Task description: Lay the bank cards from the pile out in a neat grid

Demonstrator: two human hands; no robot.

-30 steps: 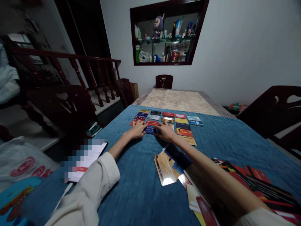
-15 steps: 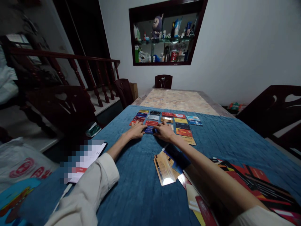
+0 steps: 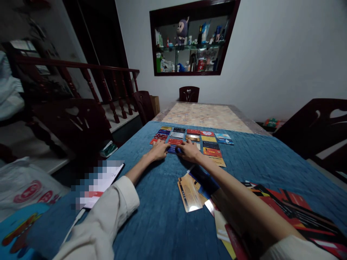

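Observation:
My left hand (image 3: pixel 159 150) and my right hand (image 3: pixel 189 150) rest on the table at either side of a dark blue card (image 3: pixel 172 148). The fingers of each are bent and pinch its near end, with the card flat on the cloth between them. Just beyond it lies a red card (image 3: pixel 175 141), then a silver card (image 3: pixel 177 135) and a black card (image 3: pixel 179 130) in the same column. More columns stand left and right, including a card with a white heart (image 3: pixel 207 133) and an orange card (image 3: pixel 212 152). My right hand hides part of the neighbouring column.
Loose cards, a gold one (image 3: pixel 189 195) among them, lie under my right forearm. A pile of red and black cards (image 3: pixel 292 209) spreads at the right. A phone (image 3: pixel 104 184) with a cable lies by my left sleeve. Blue cloth (image 3: pixel 157 216) covers the near table.
Both hands stay at the blue card with hardly any movement; the right fingers shift very slightly. The cards keep their places, and the view sways a little.

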